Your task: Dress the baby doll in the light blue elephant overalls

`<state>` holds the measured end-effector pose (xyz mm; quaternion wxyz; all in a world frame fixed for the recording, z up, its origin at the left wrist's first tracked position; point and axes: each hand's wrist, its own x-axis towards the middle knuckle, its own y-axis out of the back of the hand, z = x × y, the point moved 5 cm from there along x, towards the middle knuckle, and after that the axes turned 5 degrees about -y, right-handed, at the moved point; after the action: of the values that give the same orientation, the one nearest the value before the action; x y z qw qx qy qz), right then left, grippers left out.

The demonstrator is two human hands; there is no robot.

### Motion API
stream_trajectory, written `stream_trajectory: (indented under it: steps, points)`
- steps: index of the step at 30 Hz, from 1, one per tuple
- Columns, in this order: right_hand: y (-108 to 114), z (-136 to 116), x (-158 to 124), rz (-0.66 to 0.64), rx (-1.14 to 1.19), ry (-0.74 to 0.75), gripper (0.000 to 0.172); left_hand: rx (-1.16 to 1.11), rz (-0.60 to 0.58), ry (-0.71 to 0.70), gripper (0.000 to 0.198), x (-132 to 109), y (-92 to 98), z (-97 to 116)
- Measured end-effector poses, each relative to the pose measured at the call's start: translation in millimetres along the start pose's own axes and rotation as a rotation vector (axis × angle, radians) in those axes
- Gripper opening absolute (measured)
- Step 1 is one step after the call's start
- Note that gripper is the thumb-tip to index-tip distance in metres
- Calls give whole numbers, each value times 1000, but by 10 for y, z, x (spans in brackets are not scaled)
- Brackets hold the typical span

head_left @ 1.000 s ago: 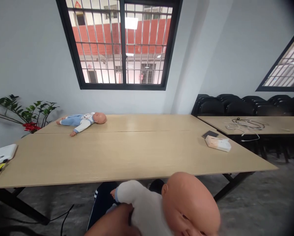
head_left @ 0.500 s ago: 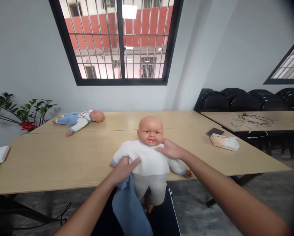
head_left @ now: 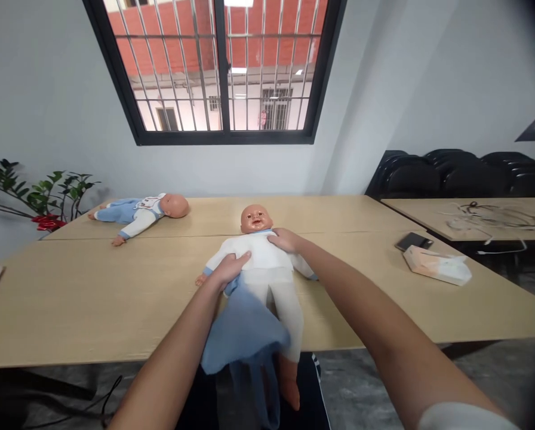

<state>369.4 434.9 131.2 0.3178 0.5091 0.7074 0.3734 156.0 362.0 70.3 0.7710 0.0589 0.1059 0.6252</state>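
Observation:
A baby doll (head_left: pixel 267 251) in a white top with blue cuffs and white leggings lies on its back at the table's near side. Its legs point towards me, and one bare foot hangs past the edge. My left hand (head_left: pixel 229 270) is closed round the doll's side below its arm, thumb on the chest. From beneath that hand a light blue garment (head_left: pixel 245 328) with straps hangs over the doll's leg and the table edge. My right hand (head_left: pixel 285 240) grips the doll's other shoulder; some of its fingers are hidden behind the doll.
A second doll (head_left: pixel 146 212) in blue and white lies at the back left of the wooden table (head_left: pixel 115 298). To the right are a tissue pack (head_left: pixel 436 266) and a black phone (head_left: pixel 413 241). Cables (head_left: pixel 495 215) lie on another table; a plant (head_left: pixel 43 197) stands at left.
Both hands have moved the doll away from me, from upright at the edge to lying back on the table. The blue garment has swung across its leg.

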Motion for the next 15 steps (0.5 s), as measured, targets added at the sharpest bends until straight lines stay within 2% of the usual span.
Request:
stream_trajectory:
  steps: [5, 10, 15]
  points:
    - [18, 130, 400, 32, -9, -40, 43, -14, 29, -6, 74, 411, 18, -26]
    - [24, 253, 707, 77, -34, -145, 45, 11, 78, 24, 70, 761, 57, -101]
    - [63, 160, 848, 168, -72, -198, 42, 34, 156, 14, 68, 1123, 119, -177]
